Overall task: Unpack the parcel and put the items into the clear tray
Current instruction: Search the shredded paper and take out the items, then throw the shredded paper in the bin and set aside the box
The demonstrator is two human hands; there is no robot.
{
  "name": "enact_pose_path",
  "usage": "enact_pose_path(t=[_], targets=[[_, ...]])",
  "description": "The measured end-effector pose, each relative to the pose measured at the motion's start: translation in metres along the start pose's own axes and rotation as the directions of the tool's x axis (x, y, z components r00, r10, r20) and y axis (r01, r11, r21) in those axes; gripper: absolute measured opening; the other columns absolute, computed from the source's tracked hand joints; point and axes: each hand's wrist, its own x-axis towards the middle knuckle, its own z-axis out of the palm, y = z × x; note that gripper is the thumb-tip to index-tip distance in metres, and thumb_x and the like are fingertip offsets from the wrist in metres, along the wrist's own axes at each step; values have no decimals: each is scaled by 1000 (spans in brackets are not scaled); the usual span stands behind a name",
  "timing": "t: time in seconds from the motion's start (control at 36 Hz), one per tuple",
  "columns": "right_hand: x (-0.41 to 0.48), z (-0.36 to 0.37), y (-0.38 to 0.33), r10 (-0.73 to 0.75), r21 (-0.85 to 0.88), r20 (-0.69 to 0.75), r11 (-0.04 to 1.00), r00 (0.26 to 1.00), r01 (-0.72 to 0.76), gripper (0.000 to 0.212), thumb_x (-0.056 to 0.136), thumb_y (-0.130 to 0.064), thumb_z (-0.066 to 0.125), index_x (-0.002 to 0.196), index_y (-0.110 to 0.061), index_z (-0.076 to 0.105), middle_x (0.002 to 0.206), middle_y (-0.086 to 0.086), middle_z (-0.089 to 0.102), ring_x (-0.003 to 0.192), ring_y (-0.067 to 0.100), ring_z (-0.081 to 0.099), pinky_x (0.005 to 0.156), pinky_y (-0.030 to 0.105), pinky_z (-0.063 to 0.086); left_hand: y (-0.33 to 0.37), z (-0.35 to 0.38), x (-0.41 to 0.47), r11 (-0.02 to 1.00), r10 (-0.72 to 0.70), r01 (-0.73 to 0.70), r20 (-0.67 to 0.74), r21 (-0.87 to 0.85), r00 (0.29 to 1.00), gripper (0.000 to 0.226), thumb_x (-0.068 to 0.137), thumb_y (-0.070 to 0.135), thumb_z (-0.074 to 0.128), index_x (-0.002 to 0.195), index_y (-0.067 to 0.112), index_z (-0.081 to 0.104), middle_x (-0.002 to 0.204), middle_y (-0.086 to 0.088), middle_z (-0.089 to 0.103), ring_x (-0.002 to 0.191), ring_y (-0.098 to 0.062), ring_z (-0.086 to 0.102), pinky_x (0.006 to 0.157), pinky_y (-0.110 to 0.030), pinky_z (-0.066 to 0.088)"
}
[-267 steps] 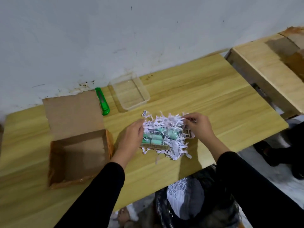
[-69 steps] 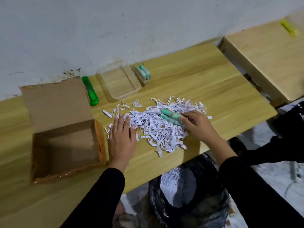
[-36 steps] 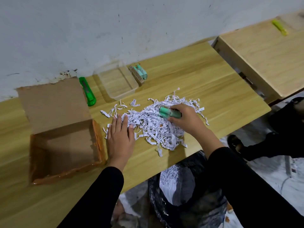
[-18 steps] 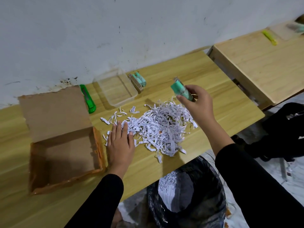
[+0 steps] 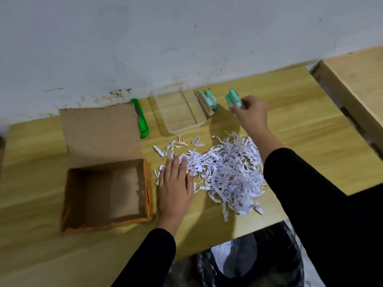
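Our right hand (image 5: 249, 113) clamps 2 green tubes (image 5: 234, 99) beside the clear tray (image 5: 200, 123), left hand (image 5: 176, 183) flat and spread on shredded paper (image 5: 228, 168); released here, they may miss it.

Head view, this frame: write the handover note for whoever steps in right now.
Left hand: flat, palm down on the edge of the shredded paper, holding nothing.
Right hand: gripping a pack of teal items, held to the right of the clear tray.
Another teal pack lies on the table beside the tray's right wall, not in it.
Done: cardboard box open and emptied, filler spread out.
Left: put both packs into the tray, which shows nothing inside; check the filler for more.
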Motion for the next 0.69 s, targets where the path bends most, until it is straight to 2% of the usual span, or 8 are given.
enact_pose_path(t=[0.17, 0.25, 0.39, 0.5, 0.53, 0.58, 0.69], targets=[[33, 23, 8, 75, -109, -5, 991, 997, -75, 30, 83, -21, 65, 104, -1, 62, 104, 18, 67, 77, 19, 51, 66, 25, 35, 3, -1, 0, 1000, -27, 27, 21, 7, 999, 51, 96, 40, 25, 141, 22, 39, 151, 0, 34, 141, -17, 28, 114, -32, 11], [41, 33, 6, 73, -166, 19, 984, 997, -69, 33, 82, -23, 66, 107, -1, 63, 106, 17, 67, 80, 18, 53, 66, 22, 34, 3, -1, 1, 999, -27, 27, 37, 26, 999, 50, 95, 40, 26, 140, 23, 40, 149, -1, 37, 140, -19, 31, 113, -32, 12], [44, 42, 3, 43, -221, 49, 975, 998, -32, 27, 84, -22, 62, 99, 0, 64, 100, 20, 67, 92, 33, 62, 66, 30, 41, 2, -1, 3, 999, -24, 23, 27, 23, 999, 49, 94, 40, 30, 139, 23, 42, 149, 0, 38, 139, -19, 33, 113, -32, 13], [29, 32, -1, 11, -209, 91, 978, 996, 9, 32, 89, -17, 55, 117, -1, 59, 114, 20, 64, 103, 34, 60, 79, 35, 46, 2, -2, 2, 999, -32, 32, 27, -14, 999, 51, 95, 43, 25, 142, 26, 36, 153, 4, 29, 143, -15, 23, 114, -28, 4], [23, 26, -2, -3, -204, 93, 979, 996, 21, 35, 90, -15, 54, 122, -1, 56, 120, 20, 62, 107, 34, 58, 84, 34, 45, 2, -2, 2, 999, -27, 28, 22, -20, 999, 50, 95, 43, 26, 141, 26, 38, 152, 3, 31, 142, -15, 25, 113, -28, 5], [10, 13, -1, -45, -196, 86, 979, 995, 61, 37, 91, -13, 53, 126, -1, 53, 126, 20, 59, 112, 32, 55, 85, 27, 40, 1, -2, 2, 999, -17, 17, -3, -45, 1000, 49, 94, 42, 29, 137, 24, 45, 149, 1, 38, 140, -17, 30, 113, -30, 11], [-21, -15, 17, -65, -192, 93, 978, 994, 82, 38, 92, -16, 53, 128, -4, 51, 135, 15, 52, 125, 27, 48, 96, 20, 35, -1, 0, 2, 990, -25, 14, -79, -140, 997, 46, 92, 37, 35, 129, 20, 55, 143, -1, 47, 133, -19, 38, 109, -38, 31]])
